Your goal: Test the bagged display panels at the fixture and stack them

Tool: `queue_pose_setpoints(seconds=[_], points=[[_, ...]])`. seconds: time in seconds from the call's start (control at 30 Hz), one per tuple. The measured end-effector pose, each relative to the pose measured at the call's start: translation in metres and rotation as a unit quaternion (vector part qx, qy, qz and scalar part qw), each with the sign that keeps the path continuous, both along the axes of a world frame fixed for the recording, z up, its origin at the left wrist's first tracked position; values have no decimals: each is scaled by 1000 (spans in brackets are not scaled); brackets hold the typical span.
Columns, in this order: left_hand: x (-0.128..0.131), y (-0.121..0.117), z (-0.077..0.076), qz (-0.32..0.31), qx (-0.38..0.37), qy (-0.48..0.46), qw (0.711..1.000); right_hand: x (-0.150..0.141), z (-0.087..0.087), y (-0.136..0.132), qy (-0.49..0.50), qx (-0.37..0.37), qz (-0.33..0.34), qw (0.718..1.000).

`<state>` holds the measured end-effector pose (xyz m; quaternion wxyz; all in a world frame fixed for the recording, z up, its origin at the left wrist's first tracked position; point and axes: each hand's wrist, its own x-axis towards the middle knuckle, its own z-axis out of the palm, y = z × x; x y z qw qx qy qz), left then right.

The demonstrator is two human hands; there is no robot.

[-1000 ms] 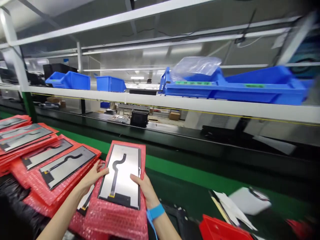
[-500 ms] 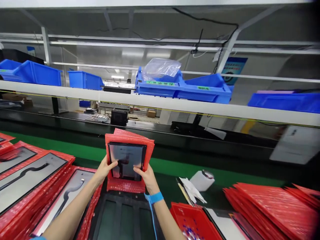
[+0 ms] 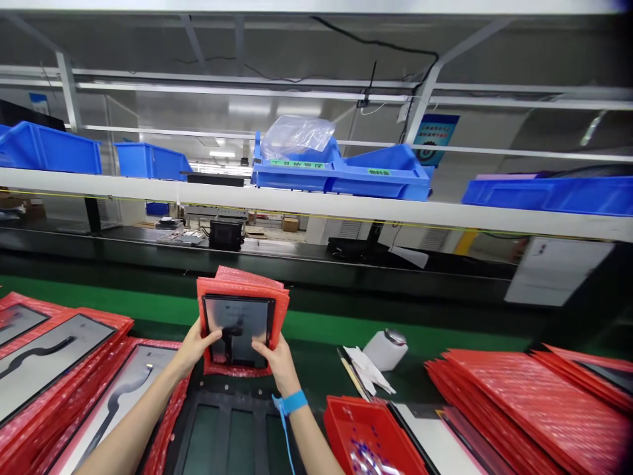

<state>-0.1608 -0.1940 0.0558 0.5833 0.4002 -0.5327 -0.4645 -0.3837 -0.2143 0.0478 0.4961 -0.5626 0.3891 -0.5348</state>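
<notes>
Both hands hold up a dark-edged screen panel backed by red bubble-wrap sheets. My left hand grips the left edge, thumb resting on the panel's face near a black flex cable. On the right edge, my right hand does likewise, thumb across the front; its wrist wears a blue strap with a cord. The fingers behind the sheets are hidden. Below the panel lies a black slotted frame on the bench.
Screen panels with cables lie on red wrap at left. To the right are a red bin of small parts, a white bottle, white tissue and stacked red sleeves. Blue bins sit on the overhead shelf.
The whole view has swung right, so the shelf and bench things sit further left. Both hands keep hold of the panel and wrap, which appear slightly lower and further left.
</notes>
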Motion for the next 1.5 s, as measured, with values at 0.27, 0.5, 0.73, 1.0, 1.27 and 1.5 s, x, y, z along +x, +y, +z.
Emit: queue_pose_setpoints(seconds=[0.27,0.5,0.73,1.0,1.27,1.5], points=[[4,-15,33,12,-35,15,999,-4,10,-9,22,28,20,999],[5,-27,99,-12,-58,-25,998,9,14,-14,-36,-18,-32,999],[3,-33,105,26,-93,-36,995,7,20,-14,-30,5,-30,999],[-3,-21,146,208,-349,-460,790,-2,17,-21,13,45,-28,998],[-23,-51,184,-1,-239,-640,731,-10,18,-38,64,69,-21,995],[-29,-45,163,39,-312,-582,750,-9,18,-37,75,73,-37,994]])
